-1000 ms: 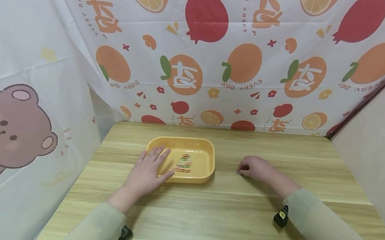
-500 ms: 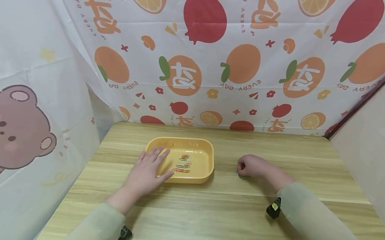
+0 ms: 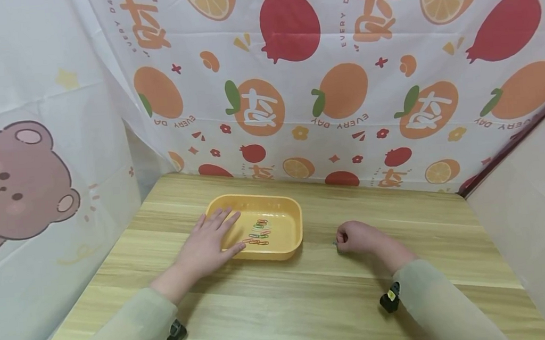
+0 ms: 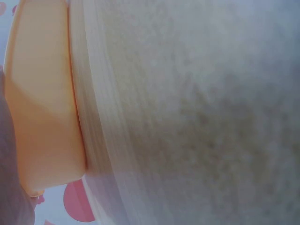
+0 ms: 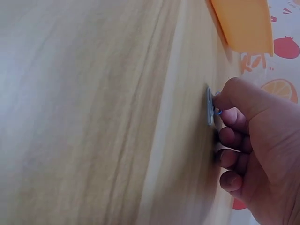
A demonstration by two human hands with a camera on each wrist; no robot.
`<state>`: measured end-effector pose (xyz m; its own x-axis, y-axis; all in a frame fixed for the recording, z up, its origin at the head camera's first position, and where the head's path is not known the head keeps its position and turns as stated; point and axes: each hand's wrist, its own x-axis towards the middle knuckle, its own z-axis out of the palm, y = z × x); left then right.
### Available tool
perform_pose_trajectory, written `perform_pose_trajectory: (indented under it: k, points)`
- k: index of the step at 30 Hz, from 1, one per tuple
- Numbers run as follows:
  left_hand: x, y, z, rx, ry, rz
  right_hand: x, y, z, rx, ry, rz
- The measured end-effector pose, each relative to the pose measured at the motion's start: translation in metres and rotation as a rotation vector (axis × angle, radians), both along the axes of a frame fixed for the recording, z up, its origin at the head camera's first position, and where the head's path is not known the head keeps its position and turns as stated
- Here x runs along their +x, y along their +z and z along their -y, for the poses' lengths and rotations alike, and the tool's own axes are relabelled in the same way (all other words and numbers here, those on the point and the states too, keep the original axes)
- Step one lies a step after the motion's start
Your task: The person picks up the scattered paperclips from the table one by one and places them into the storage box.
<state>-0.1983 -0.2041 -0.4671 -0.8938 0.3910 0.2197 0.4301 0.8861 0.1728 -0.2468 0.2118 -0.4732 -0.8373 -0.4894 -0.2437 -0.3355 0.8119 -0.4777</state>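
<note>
My left hand point(image 3: 208, 244) lies with spread fingers over the near-left part of a yellow tray point(image 3: 290, 251), thumb across its front rim. Inside the tray are several coloured paper clips point(image 3: 262, 236), red, green and blue among them. To the right of the tray, low over the tabletop, my right hand point(image 3: 360, 236) pinches a small grey-blue paper clip point(image 5: 210, 105) between thumb and curled fingers. A bit of blue shows beside the thumb tip in the right wrist view; whether it is a second clip I cannot tell. The left wrist view shows mainly the tray's outer wall point(image 4: 44, 93).
The wooden table point(image 3: 273, 303) carries the tray near its middle. A fruit-print cloth point(image 3: 320, 107) hangs along the back edge. A bear-print cloth point(image 3: 103, 151) stands at the left, and a pale panel point(image 3: 533, 181) rises at the right.
My right hand stays nearly in place, its wrist shifted slightly left and its fingers drawn in closer round the paper clip. The left hand, tray and clips inside keep their positions.
</note>
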Motion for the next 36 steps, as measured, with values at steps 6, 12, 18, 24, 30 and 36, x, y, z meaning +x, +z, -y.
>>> perform_pose_trajectory:
  k: [6,12,18,24,30,36]
  points:
    - [0.000,0.001,0.000,-0.002,0.005,-0.004,0.002,-0.006,-0.002,0.052,0.013,-0.097]
    - [0.000,0.000,0.000,-0.008,0.005,0.004,0.009,-0.009,-0.004,0.063,0.019,-0.194]
    - [0.000,0.000,0.000,-0.007,0.003,0.007,0.017,-0.009,-0.008,0.030,0.020,-0.240]
    - [0.001,0.001,0.000,-0.010,0.008,0.011,0.022,-0.013,-0.014,-0.009,0.029,-0.280]
    - [0.001,0.001,0.001,-0.010,0.011,0.007,0.023,-0.014,-0.015,-0.065,-0.037,-0.248]
    - [0.000,0.001,0.001,-0.012,0.009,0.013,0.024,-0.012,-0.015,-0.144,-0.103,-0.211]
